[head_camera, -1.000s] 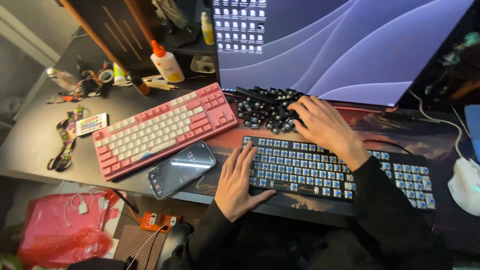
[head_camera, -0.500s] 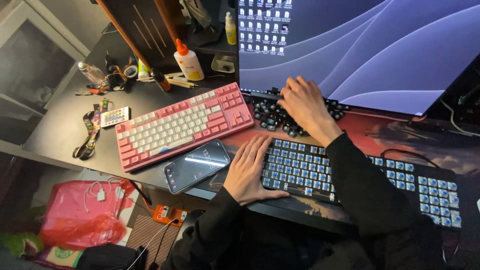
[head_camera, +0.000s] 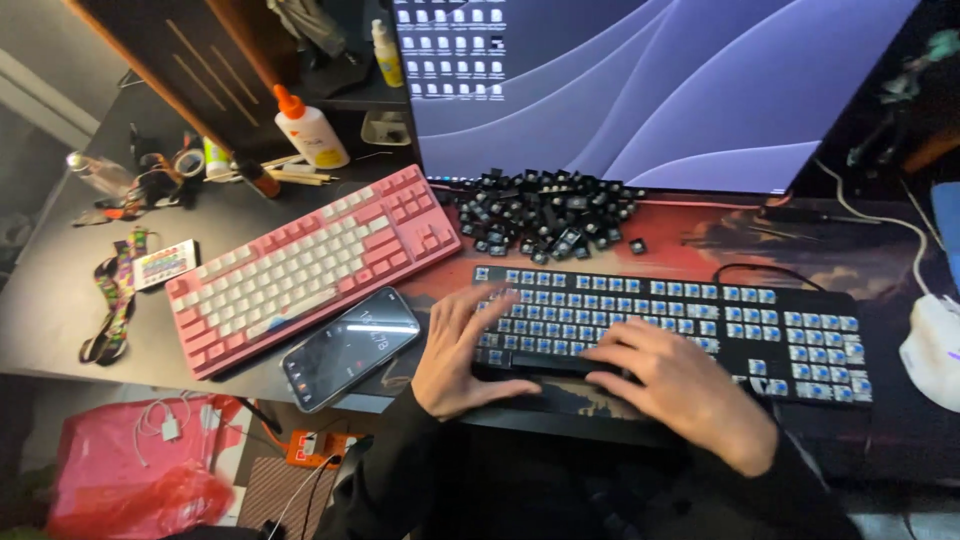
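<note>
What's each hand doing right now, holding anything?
Left hand: open, flat on the black keyboard, holding nothing.
Right hand: open, fingers resting on the same keyboard, holding nothing.

Head camera looks steeply down, close over desk (head_camera: 60, 300).

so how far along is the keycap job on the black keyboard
Done: nearly all caps are off the black keyboard, blue switches bare, caps heaped by the monitor. In hand: left hand and right hand rest on the bottom row, where a long black bar remains. Left: that bar.
</note>
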